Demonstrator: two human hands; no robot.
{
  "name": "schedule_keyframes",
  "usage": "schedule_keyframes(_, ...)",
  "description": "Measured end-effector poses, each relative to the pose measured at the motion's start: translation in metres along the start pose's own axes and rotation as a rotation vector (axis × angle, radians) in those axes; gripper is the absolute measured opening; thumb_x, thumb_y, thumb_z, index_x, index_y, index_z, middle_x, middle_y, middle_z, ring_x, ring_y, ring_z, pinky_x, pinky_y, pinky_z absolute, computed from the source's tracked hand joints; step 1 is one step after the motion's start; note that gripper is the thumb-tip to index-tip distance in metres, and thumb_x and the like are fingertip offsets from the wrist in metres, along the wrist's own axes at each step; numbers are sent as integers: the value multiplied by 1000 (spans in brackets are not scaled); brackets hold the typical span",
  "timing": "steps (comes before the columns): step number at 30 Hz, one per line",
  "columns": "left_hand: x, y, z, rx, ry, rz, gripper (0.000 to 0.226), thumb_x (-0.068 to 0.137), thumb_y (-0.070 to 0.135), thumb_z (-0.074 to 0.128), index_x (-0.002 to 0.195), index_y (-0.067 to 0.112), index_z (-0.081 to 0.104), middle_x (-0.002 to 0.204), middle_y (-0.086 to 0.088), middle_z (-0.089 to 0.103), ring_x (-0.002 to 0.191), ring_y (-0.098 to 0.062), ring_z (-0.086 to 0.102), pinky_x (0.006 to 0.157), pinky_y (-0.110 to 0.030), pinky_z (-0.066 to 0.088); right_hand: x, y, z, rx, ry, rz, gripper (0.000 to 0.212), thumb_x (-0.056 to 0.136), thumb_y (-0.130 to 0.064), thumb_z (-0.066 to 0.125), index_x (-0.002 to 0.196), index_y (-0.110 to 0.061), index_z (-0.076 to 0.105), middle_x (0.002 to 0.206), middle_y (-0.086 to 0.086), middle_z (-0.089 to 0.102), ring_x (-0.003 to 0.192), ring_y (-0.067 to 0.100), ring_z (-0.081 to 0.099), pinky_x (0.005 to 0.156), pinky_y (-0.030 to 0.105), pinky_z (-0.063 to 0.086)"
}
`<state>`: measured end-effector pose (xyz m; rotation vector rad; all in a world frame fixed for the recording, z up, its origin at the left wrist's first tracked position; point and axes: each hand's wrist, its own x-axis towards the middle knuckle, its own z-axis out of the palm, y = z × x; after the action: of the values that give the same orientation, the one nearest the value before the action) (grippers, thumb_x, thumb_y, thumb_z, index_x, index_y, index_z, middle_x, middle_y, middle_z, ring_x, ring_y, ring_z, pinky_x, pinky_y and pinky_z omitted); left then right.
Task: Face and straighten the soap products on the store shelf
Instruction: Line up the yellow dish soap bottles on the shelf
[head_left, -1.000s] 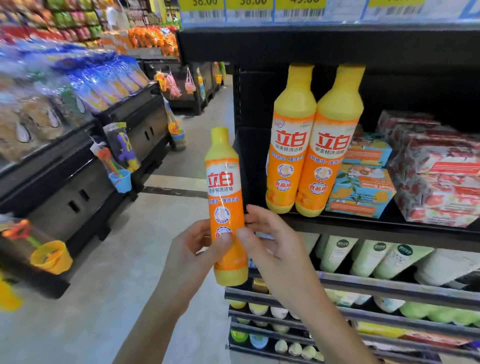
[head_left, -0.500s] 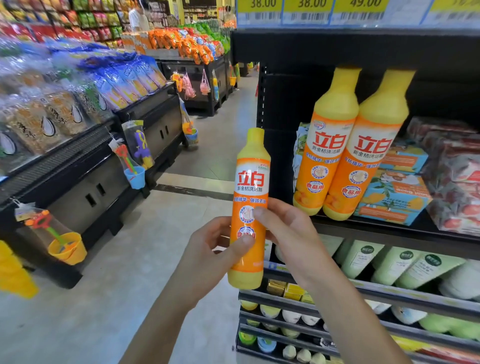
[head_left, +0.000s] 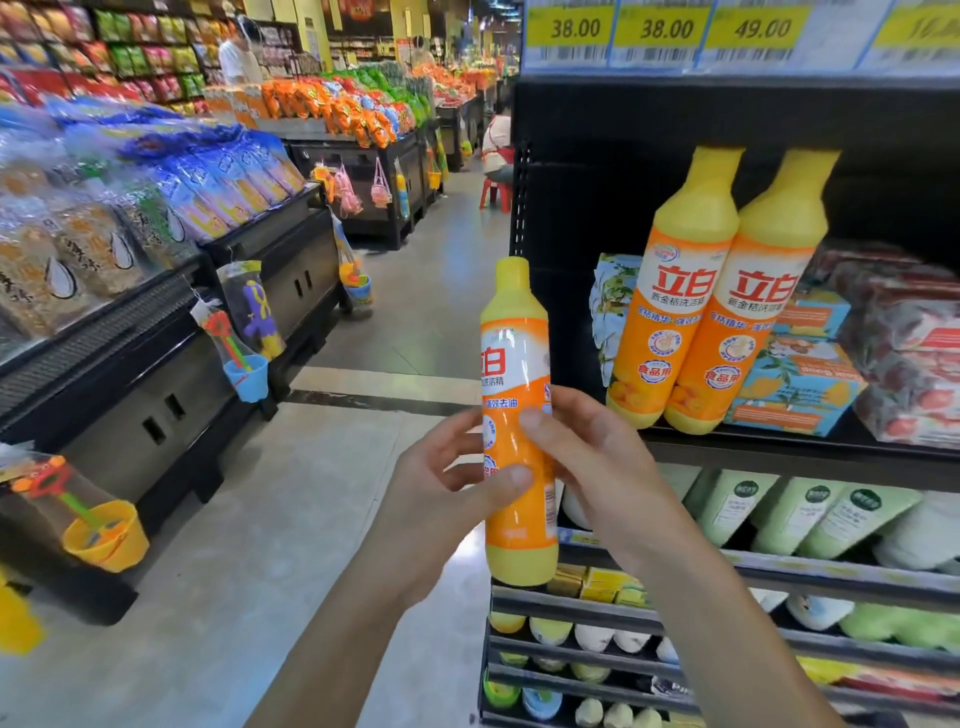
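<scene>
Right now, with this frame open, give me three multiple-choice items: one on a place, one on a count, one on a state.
1. Where is the small orange-and-yellow plastic bottle?
A. on the floor
B. in the air before the black metal shelf, held in both hands
C. inside a basket

2. How many large orange-and-yellow plastic bottles stand on that shelf?
A. one
B. two
C. four

3. How is the small bottle held?
A. upright, cap up
B. upside down
C. flat

Key:
1 B: the left hand and the right hand grip it off the shelf.
2 B: a pair stands side by side.
3 A: its yellow cap is at the top.
</scene>
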<state>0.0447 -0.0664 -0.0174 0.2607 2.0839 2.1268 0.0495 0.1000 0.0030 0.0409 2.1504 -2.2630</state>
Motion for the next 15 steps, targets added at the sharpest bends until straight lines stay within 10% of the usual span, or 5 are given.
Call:
schedule_keyframes(10, 1, 1, -23, -55, -106, -10, 65, 73, 39, 83, 133, 26, 59, 129, 2, 69, 119, -30, 67, 98, -58, 55, -10, -19, 7, -66, 2, -31, 31, 93, -34, 67, 122, -23, 71, 112, -5, 77, 108, 13, 72, 100, 39, 54)
schedule_keyframes(15, 2, 7, -20, -2, -125, 15, 55, 80, 39, 73, 133, 30, 60, 127, 9, 69, 122, -20, 65, 101, -53, 55, -11, -21, 10, -34, 86, -96, 43, 72, -30, 81, 113, -18, 73, 104, 0, 79, 99, 17, 75, 90, 38, 59)
